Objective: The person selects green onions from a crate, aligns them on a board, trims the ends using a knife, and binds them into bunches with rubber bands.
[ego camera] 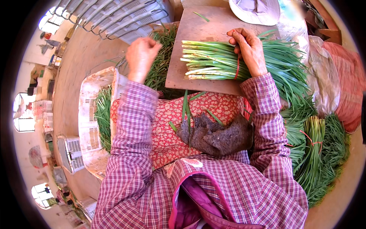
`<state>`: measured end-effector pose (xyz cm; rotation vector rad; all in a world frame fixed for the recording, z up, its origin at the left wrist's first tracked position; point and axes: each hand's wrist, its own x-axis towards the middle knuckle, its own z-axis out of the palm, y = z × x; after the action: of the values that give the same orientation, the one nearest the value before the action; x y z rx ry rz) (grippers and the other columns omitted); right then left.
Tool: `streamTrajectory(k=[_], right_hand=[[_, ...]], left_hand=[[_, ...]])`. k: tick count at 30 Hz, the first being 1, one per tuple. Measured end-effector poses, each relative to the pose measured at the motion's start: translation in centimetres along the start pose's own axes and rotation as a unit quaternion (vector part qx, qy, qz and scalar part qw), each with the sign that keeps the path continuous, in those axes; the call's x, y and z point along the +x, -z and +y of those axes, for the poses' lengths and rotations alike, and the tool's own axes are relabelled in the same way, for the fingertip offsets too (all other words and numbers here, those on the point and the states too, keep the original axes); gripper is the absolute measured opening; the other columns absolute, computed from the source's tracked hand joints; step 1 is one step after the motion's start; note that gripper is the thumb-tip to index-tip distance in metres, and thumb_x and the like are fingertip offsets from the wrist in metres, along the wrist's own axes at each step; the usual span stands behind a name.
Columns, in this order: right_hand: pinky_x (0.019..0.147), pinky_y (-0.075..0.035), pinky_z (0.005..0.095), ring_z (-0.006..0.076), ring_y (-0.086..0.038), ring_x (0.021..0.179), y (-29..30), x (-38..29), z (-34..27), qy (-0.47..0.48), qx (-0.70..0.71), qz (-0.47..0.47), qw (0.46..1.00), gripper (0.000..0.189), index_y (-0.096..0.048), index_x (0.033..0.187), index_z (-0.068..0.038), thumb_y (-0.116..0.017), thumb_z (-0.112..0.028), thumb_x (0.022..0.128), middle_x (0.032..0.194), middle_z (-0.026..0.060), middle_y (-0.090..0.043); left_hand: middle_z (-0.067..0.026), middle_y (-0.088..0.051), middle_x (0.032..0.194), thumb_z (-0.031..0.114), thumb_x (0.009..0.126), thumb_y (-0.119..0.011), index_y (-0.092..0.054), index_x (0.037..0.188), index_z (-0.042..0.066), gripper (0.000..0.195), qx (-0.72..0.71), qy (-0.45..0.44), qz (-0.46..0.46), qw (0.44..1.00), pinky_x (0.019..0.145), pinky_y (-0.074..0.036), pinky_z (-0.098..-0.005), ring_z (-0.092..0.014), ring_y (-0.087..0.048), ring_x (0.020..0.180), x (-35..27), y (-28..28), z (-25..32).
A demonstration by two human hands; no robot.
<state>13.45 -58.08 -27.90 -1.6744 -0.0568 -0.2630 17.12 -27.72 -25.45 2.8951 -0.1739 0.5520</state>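
Note:
A bundle of garlic chives (210, 61) lies across a brown board (197, 27), pale cut stems to the left and green leaves to the right. A red band (238, 68) circles its stems. Above the band is my right hand (248, 48), thumb and fingers pinched together; whether something thin is between them cannot be made out. My left hand (143, 58) is raised left of the board, apart from the bundle. It is blurred with curled fingers, and its grasp is unclear. A dark, worn cloth (220, 134) and loose leaves rest on my red floral apron (168, 137).
Tied chive bundles (313, 148) are piled at my right. To the left stands a dirty white plastic crate (91, 114) with greens inside; loose leaves (163, 57) heap beside the board. A wire rack (114, 17), a pale hat (257, 11) and plastic sheeting (321, 74) lie around.

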Motion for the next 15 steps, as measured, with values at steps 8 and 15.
streamTrajectory(k=[8,15], right_hand=[[0.056,-0.046,0.0206,0.0053,-0.054,0.059,0.4,0.0,0.3,0.007,-0.007,0.005,1.000,0.024,-0.069,0.102,-0.001,-0.054,-0.018,0.096,0.076,0.0009,-0.066],[0.055,-0.045,0.0200,0.0050,-0.055,0.059,0.4,0.2,0.4,0.012,0.004,-0.005,1.000,0.024,-0.069,0.103,-0.002,-0.053,-0.020,0.097,0.077,-0.0008,-0.065]], left_hand=[[-0.0067,-0.061,0.083,0.017,0.074,-0.078,-0.071,0.094,0.006,0.023,-0.169,-0.275,0.004,0.947,0.082,-0.046,-0.0356,-0.023,-0.059,0.088,-2.0,2.5,7.4],[-0.0050,-0.058,0.078,0.014,0.071,-0.077,-0.064,0.078,0.007,0.016,-0.128,-0.338,0.024,0.932,0.081,-0.044,-0.0376,-0.027,-0.056,0.084,-2.9,1.3,7.5]])
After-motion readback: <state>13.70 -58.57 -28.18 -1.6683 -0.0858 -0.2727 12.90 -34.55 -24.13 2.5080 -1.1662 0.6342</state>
